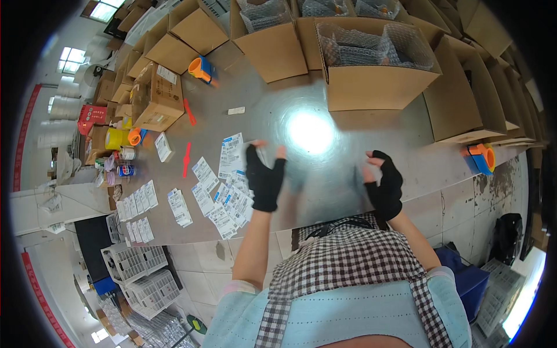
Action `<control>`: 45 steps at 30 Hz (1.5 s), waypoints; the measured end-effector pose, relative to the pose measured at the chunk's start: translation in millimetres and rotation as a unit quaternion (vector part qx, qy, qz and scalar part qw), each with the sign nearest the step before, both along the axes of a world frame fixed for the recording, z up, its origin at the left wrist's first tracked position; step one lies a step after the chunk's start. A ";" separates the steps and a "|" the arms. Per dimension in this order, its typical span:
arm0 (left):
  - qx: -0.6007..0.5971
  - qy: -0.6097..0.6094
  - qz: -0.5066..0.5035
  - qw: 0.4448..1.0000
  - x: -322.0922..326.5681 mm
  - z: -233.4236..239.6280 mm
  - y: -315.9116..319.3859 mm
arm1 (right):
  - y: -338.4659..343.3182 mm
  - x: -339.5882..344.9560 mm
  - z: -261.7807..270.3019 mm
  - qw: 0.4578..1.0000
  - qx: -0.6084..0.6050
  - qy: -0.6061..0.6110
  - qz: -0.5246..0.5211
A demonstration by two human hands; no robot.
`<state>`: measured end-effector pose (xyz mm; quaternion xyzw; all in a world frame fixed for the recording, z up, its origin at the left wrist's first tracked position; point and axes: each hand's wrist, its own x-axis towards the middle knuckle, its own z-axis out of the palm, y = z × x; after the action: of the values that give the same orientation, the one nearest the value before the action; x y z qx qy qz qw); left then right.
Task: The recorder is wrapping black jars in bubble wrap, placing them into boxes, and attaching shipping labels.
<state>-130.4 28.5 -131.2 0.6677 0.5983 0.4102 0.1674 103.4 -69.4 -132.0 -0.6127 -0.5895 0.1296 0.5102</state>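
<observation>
My left hand point(265, 176), in a black fingerless glove, hovers at or just above the right edge of a spread of printed labels point(230, 152) on the metal table point(330, 182). Its thumb and fingers are apart; a pale patch by the fingertips is too blurred to tell. My right hand point(382, 182), gloved the same way, is near the table's front edge with its fingers partly curled and nothing plainly in it. Further left lie a stack of labels point(179, 208) and rows of small labels point(139, 201). Two red strips point(186, 160) lie beyond them.
An open cardboard box with bubble wrap point(378, 87) stands ahead, among several other open boxes point(274, 52). Tape dispensers stand at the back left point(202, 69) and on the right edge point(479, 158). A taped carton point(157, 98), yellow tape point(115, 138) and a can point(126, 170) are at left.
</observation>
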 end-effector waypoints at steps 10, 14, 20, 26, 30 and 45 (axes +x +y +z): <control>-0.418 -0.292 -0.219 0.832 38.3 17.4 -36.3 | -26.6 -17.3 13.4 0.968 -0.158 0.024 0.196; -0.427 -0.306 -0.230 0.819 37.5 24.5 -38.2 | -12.9 -13.5 0.7 0.839 -0.335 0.400 0.151; -0.297 -0.181 -0.150 0.926 24.8 27.8 -51.0 | -11.4 -5.4 0.8 0.874 -0.273 0.385 0.115; -0.097 -0.010 -0.251 0.963 18.0 53.1 -79.4 | -11.4 4.9 15.9 0.901 -0.259 0.332 0.107; -0.017 0.056 -0.262 0.963 26.0 54.9 -87.3 | -7.9 2.5 21.5 0.902 -0.255 0.331 0.113; 0.236 0.113 -0.208 0.942 84.6 61.2 58.7 | 0.3 16.9 12.0 0.896 -0.258 0.348 0.100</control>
<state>-45.8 87.2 -70.1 0.8396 0.3466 0.4178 0.0178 120.3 -69.1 -119.9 -0.5765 -0.3783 0.5324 0.4910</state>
